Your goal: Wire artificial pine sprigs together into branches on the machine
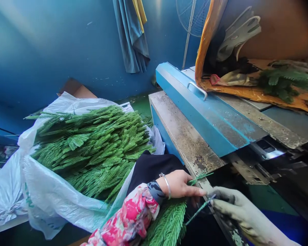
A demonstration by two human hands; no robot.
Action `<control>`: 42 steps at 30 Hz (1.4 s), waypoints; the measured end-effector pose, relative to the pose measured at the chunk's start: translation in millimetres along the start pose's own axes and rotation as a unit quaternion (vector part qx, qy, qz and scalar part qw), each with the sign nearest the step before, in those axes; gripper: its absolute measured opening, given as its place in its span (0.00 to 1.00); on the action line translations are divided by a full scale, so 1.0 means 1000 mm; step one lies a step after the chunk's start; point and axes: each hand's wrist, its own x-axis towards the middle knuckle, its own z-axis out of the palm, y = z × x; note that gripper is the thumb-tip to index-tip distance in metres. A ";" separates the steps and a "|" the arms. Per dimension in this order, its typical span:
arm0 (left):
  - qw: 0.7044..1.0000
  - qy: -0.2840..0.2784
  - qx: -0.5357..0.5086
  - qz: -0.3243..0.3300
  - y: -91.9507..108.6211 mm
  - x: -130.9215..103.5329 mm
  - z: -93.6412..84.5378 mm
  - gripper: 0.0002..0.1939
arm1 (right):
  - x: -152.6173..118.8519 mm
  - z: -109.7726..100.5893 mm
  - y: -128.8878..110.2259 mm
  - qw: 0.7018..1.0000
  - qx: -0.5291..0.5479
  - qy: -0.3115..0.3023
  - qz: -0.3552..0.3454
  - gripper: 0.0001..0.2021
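Note:
My left hand (179,184), bare with a silver bracelet, is closed over a thin green artificial pine stem (202,176) that sticks out past its thumb. Below that hand, a bushy artificial pine branch (166,223) hangs over my lap. My right hand (236,208) wears a pale glove with dark, dirty fingertips. Its thumb and finger pinch the wrapped tip of a green stem (198,212), just beside the left fingertips. Part of the stem and branch is hidden under my left hand and sleeve.
On the left, a white plastic bag (64,189) holds a large heap of green pine sprigs (100,143). A blue machine cover (195,109) with a metal handle stands ahead, by a worn metal ledge (182,133). An orange-edged box (202,58) holds gloves and a sprig.

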 end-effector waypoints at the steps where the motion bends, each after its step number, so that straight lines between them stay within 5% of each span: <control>1: 0.996 0.017 0.084 -0.016 -0.001 0.002 -0.004 0.21 | -0.003 -0.001 0.001 1.000 0.009 0.009 0.002 0.09; 5: 0.904 0.124 0.385 -0.139 -0.015 0.014 -0.006 0.22 | -0.013 -0.007 0.006 1.000 -0.016 0.005 -0.004 0.07; 10: 0.897 0.091 0.416 -0.122 -0.036 0.027 0.026 0.12 | -0.023 -0.010 0.007 0.997 -0.077 0.000 -0.006 0.06; 13: 0.891 0.153 0.424 -0.060 -0.028 0.018 0.036 0.17 | -0.027 -0.009 0.007 0.997 -0.081 0.009 -0.012 0.07; 15: 0.920 0.213 0.329 0.002 -0.015 0.005 0.039 0.16 | -0.027 -0.007 0.006 0.997 -0.067 0.026 -0.014 0.07; 18: 0.991 0.120 -0.045 0.041 -0.002 -0.012 0.051 0.17 | -0.025 -0.007 0.007 0.999 -0.011 0.032 -0.017 0.07; 20: 0.954 0.043 -0.297 -0.010 -0.002 -0.018 0.063 0.19 | -0.023 -0.005 0.008 0.999 0.034 0.015 -0.016 0.06; 23: 0.867 0.041 -0.496 -0.034 -0.011 -0.021 0.074 0.24 | -0.021 0.006 0.011 0.992 0.122 -0.019 0.011 0.05; 29: 0.810 0.013 -0.586 -0.018 -0.018 -0.023 0.071 0.17 | -0.008 0.036 0.029 0.982 0.178 -0.052 -0.030 0.10; 33: 0.813 0.062 -0.579 -0.031 -0.017 -0.023 0.077 0.13 | 0.002 0.018 0.033 0.987 0.136 0.080 -0.026 0.10; 36: 0.812 0.083 -0.576 -0.053 -0.017 -0.021 0.082 0.14 | 0.002 -0.005 0.022 0.983 -0.004 0.161 -0.087 0.11; 38: 0.812 0.095 -0.572 -0.064 -0.018 -0.020 0.083 0.16 | -0.005 -0.017 0.015 0.950 -0.182 0.176 -0.182 0.09; 40: 0.813 0.115 -0.567 -0.069 -0.019 -0.020 0.081 0.16 | -0.016 -0.026 0.011 0.883 -0.342 0.177 -0.268 0.08; 42: 0.811 0.125 -0.568 -0.062 -0.021 -0.022 0.079 0.15 | -0.027 -0.031 0.015 0.841 -0.417 0.173 -0.298 0.09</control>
